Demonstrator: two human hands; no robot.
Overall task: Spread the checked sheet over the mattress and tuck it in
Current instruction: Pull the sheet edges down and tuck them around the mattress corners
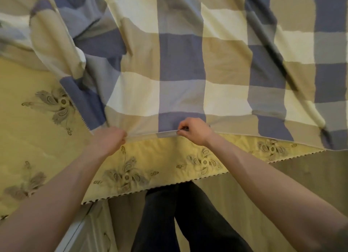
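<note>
A: Item one, largest. What do we enter?

B: The mattress (37,142), pale yellow with a printed flower pattern and a zigzag trim along its near edge. We stand at that edge. Its near strip and left part lie bare.

A: Item two?

B: The checked sheet (180,63), in blue, tan and cream squares. It lies over the far and right parts of the mattress, bunched in folds at the upper left, its near hem short of the mattress edge. We judge it light, thin and limp: it will follow a pull, crease easily and hold no shape. It is not fragile, though it may slide on the smooth ticking.

A: Where do we take hold?

B: At the hem, hands set apart, so the cloth draws evenly instead of roping into one fold.

A: Item three, the hands?

B: The left hand (109,138) has its grip closed on the hem. The right hand (194,131) pinches the same hem between thumb and fingers. The edge runs taut between them.

A: Remaining work?

B: By our reckoning, most of it: draw the sheet nearer and leftward, smooth it, then tuck.
</note>
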